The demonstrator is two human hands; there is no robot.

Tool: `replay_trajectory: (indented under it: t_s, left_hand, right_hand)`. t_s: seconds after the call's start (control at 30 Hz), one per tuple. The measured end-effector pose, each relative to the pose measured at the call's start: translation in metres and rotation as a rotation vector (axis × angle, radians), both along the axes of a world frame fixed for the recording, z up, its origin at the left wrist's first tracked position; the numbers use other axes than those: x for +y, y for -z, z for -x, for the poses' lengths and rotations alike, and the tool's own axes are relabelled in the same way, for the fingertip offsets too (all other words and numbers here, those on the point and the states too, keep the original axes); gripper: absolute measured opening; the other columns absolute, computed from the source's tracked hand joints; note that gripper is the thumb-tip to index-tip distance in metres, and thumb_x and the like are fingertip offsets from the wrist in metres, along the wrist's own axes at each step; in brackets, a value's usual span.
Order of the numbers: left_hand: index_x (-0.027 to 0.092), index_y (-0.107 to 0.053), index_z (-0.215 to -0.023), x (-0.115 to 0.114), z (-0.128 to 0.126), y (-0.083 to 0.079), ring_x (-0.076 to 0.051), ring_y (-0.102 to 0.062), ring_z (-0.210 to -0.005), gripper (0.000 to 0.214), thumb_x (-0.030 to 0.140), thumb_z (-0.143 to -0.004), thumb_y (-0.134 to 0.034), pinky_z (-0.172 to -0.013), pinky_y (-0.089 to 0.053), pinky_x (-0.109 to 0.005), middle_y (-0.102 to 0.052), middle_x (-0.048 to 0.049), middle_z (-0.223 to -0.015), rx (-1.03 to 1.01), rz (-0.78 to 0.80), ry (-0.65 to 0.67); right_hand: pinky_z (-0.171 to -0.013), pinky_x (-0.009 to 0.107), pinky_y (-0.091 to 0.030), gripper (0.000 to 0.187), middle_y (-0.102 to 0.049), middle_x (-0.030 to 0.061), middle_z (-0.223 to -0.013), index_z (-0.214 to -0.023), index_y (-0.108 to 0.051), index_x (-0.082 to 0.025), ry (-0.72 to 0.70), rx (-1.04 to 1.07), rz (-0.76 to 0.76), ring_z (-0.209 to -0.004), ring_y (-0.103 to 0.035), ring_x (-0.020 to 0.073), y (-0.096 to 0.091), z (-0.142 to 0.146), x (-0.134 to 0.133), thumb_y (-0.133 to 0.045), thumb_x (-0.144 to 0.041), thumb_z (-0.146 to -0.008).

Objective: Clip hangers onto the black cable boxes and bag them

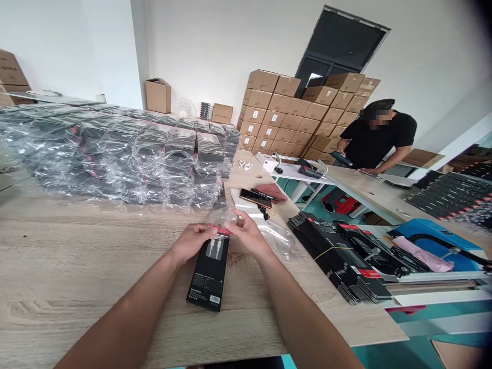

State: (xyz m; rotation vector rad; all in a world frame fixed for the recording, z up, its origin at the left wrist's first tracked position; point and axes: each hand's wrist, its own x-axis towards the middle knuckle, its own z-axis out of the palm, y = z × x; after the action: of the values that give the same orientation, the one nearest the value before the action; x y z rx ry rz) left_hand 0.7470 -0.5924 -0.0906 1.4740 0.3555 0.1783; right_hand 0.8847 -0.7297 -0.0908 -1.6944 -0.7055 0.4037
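A slim black cable box (207,279) with a red top end stands tilted on the wooden table in front of me. Its printed panel shows a white cable, and a barcode sits near its lower edge. My left hand (194,240) is closed on the upper left side of the box, thumb across the red end. My right hand (249,234) pinches at the upper right corner of the same box. Clear plastic film (220,216) bulges just behind my fingers; whether it is attached to the box I cannot tell. Another clear plastic bag (280,241) lies right of my right hand.
Stacked black boxes in clear wrap (126,159) fill the table's far left. A phone (255,198) lies behind my right hand. Flat black cartons (334,256), banded, lie at right beside a blue machine (434,241). A co-worker (380,136) stands at another table, before stacked cardboard boxes (290,113).
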Motion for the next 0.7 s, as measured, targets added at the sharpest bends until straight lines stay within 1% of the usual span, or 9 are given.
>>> replay_trajectory:
  t_s: [0.07, 0.17, 0.27, 0.33, 0.43, 0.53, 0.6, 0.63, 0.7]
  left_hand:
    - [0.013, -0.073, -0.091, 0.000, 0.001, -0.002, -0.021, -0.062, -0.080, 0.044, 0.050, -0.069, -0.068, -0.070, -0.044, -0.028, -0.072, -0.0080, -0.090, 0.008, -0.009, 0.024]
    - [0.014, -0.073, -0.092, -0.001, 0.002, -0.003, -0.020, -0.062, -0.078, 0.041, 0.045, -0.066, -0.072, -0.070, -0.045, -0.028, -0.072, -0.0071, -0.090, 0.000, -0.008, 0.052]
    - [0.013, -0.073, -0.090, -0.001, 0.002, -0.004, -0.020, -0.063, -0.076, 0.039, 0.042, -0.064, -0.074, -0.069, -0.046, -0.028, -0.072, -0.0075, -0.087, 0.010, 0.035, 0.051]
    - [0.013, -0.073, -0.092, -0.001, 0.002, -0.004, -0.020, -0.063, -0.077, 0.039, 0.041, -0.064, -0.074, -0.069, -0.047, -0.029, -0.072, -0.0084, -0.090, 0.015, 0.099, 0.067]
    - [0.013, -0.072, -0.095, 0.001, 0.000, 0.000, -0.020, -0.064, -0.077, 0.039, 0.038, -0.064, -0.074, -0.070, -0.048, -0.029, -0.072, -0.0090, -0.093, 0.003, 0.171, 0.079]
    - [0.012, -0.072, -0.093, 0.003, -0.002, 0.006, -0.019, -0.064, -0.074, 0.039, 0.037, -0.062, -0.076, -0.069, -0.048, -0.029, -0.072, -0.0087, -0.088, -0.004, 0.162, 0.018]
    - [0.012, -0.072, -0.089, 0.004, -0.003, 0.009, -0.018, -0.063, -0.071, 0.038, 0.038, -0.062, -0.076, -0.067, -0.046, -0.028, -0.072, -0.0079, -0.083, 0.001, 0.138, -0.031]
    - [0.012, -0.072, -0.087, 0.004, -0.004, 0.010, -0.018, -0.062, -0.070, 0.038, 0.039, -0.062, -0.076, -0.066, -0.046, -0.027, -0.072, -0.0074, -0.081, 0.001, 0.129, -0.048]
    - [0.012, -0.072, -0.082, 0.004, -0.005, 0.012, -0.017, -0.061, -0.069, 0.036, 0.041, -0.061, -0.077, -0.066, -0.044, -0.027, -0.071, -0.0065, -0.079, -0.013, 0.114, -0.063]
  right_hand:
    - [-0.067, 0.029, -0.043, 0.057, -0.054, -0.0065, -0.065, -0.119, -0.051, -0.023, 0.008, 0.032, -0.131, -0.062, -0.053, 0.0131, -0.001, 0.001, 0.003, -0.071, -0.039, -0.067]
    - [-0.060, 0.027, -0.043, 0.056, -0.052, -0.0077, -0.059, -0.118, -0.051, -0.022, 0.082, 0.037, -0.228, -0.056, -0.051, 0.0120, -0.004, 0.004, 0.005, -0.070, -0.037, -0.067]
    - [-0.054, 0.026, -0.041, 0.057, -0.053, -0.0069, -0.062, -0.117, -0.050, -0.024, 0.124, 0.074, -0.261, -0.053, -0.050, 0.0118, -0.005, 0.006, 0.006, -0.071, -0.038, -0.066]
    - [-0.053, 0.026, -0.041, 0.057, -0.054, -0.0063, -0.065, -0.116, -0.050, -0.025, 0.129, 0.104, -0.266, -0.052, -0.051, 0.0116, -0.004, 0.005, 0.006, -0.071, -0.039, -0.065]
    - [-0.053, 0.027, -0.042, 0.057, -0.054, -0.0057, -0.068, -0.116, -0.049, -0.025, 0.107, 0.100, -0.227, -0.052, -0.051, 0.0117, 0.002, 0.000, 0.005, -0.069, -0.041, -0.066]
    - [-0.059, 0.028, -0.043, 0.054, -0.054, -0.0047, -0.070, -0.115, -0.051, -0.024, 0.151, -0.094, -0.136, -0.057, -0.050, 0.0123, 0.003, -0.006, 0.002, -0.069, -0.040, -0.066]
    - [-0.063, 0.028, -0.042, 0.042, -0.053, -0.0033, -0.073, -0.106, -0.057, -0.024, 0.188, -0.288, -0.079, -0.062, -0.049, 0.0126, -0.002, -0.004, -0.002, -0.068, -0.039, -0.068]
    - [-0.064, 0.028, -0.041, 0.034, -0.053, -0.0025, -0.074, -0.099, -0.059, -0.023, 0.173, -0.366, -0.052, -0.064, -0.048, 0.0128, -0.005, -0.002, -0.003, -0.067, -0.039, -0.071]
    - [-0.063, 0.028, -0.040, 0.025, -0.054, -0.0012, -0.074, -0.089, -0.061, -0.023, 0.062, -0.468, 0.009, -0.065, -0.048, 0.0138, -0.012, 0.006, -0.006, -0.066, -0.041, -0.073]
